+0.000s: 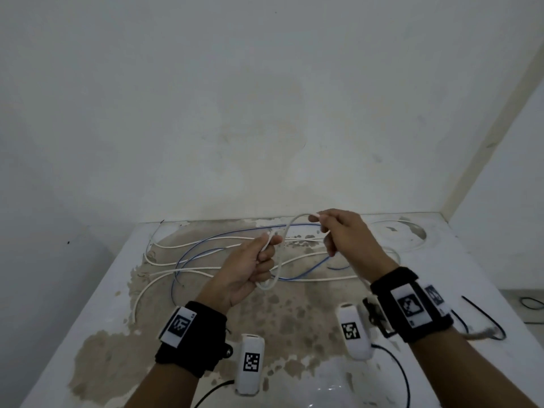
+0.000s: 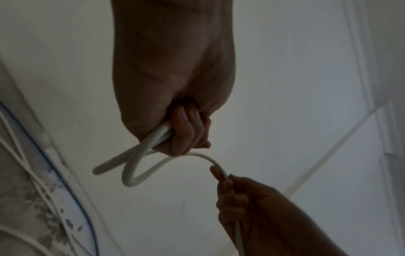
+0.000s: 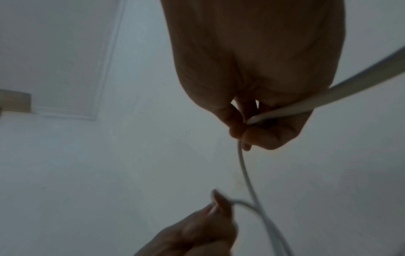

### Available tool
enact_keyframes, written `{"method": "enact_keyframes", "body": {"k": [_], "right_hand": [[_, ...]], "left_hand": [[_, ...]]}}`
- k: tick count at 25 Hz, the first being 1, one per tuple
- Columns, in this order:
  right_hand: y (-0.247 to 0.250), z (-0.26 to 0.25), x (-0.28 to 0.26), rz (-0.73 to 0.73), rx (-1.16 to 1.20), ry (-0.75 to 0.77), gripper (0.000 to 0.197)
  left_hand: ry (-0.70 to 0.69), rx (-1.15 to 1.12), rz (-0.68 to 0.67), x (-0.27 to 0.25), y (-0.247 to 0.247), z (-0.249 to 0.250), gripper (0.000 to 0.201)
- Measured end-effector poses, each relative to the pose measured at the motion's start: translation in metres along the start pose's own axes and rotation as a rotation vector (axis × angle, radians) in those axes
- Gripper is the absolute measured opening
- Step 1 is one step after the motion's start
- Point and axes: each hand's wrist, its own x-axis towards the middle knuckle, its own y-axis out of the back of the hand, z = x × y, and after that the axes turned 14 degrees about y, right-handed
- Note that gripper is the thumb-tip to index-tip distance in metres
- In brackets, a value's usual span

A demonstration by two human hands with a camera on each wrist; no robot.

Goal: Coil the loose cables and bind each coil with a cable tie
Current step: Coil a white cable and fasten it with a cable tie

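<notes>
Left hand [image 1: 247, 266]: fingers curled round a small loop of white cable [image 1: 290, 231], held above the table [image 1: 97, 290]; cable end partly hidden in the fist. Right hand [image 1: 344, 234]: fingertips pinching the same cable. Blue cable [image 1: 188, 254] on table, tangled with other white cables. Black cable tie [image 1: 482, 316], far right, partly hidden behind the wrist.

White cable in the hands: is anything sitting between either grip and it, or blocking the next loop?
Nothing visible does. The left hand already holds the white cable and the right hand pinches it farther along. The span between them hangs free above the blue cable and other white cables on the table.
</notes>
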Motion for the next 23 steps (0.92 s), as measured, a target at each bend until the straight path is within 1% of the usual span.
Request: {"method": "enact_keyframes", "body": {"k": [1, 3, 5, 7, 9, 12, 14, 17, 19, 21, 23], "right_hand": [[-0.009, -0.001, -0.009, 0.013, 0.07, 0.017, 0.028], [-0.028, -0.003, -0.028, -0.007, 0.151, 0.056, 0.027], [-0.043, 0.0, -0.042, -0.028, 0.162, 0.088, 0.022], [-0.051, 0.007, -0.052, 0.006, 0.163, 0.096, 0.014], [-0.052, 0.016, -0.055, 0.046, 0.16, 0.086, 0.006], [-0.049, 0.024, -0.056, 0.037, 0.114, 0.106, 0.013], [-0.048, 0.029, -0.06, -0.003, 0.142, 0.124, 0.011], [-0.04, 0.045, -0.074, -0.096, 0.171, 0.139, 0.005], [-0.028, 0.059, -0.085, -0.191, 0.155, 0.121, 0.01], [-0.01, 0.074, -0.091, -0.348, 0.088, 0.078, 0.016], [0.01, 0.084, -0.091, -0.518, -0.017, 0.043, 0.017]], "left_hand": [[-0.013, -0.022, 0.018, 0.004, -0.003, -0.003, 0.03], [-0.045, -0.043, 0.055, 0.01, -0.01, -0.008, 0.03], [-0.081, -0.044, 0.076, 0.016, -0.017, -0.01, 0.03], [-0.083, -0.083, 0.076, 0.021, -0.022, -0.009, 0.031], [-0.071, -0.144, 0.051, 0.023, -0.025, -0.006, 0.032], [-0.063, -0.248, -0.041, 0.024, -0.03, -0.003, 0.033], [-0.058, -0.289, -0.105, 0.023, -0.032, 0.001, 0.031], [-0.082, -0.331, -0.171, 0.019, -0.025, 0.015, 0.029], [-0.074, -0.34, -0.211, 0.013, -0.016, 0.027, 0.031], [-0.014, -0.29, -0.253, 0.006, -0.01, 0.035, 0.03], [0.074, -0.191, -0.243, 0.0, -0.009, 0.036, 0.031]]}}
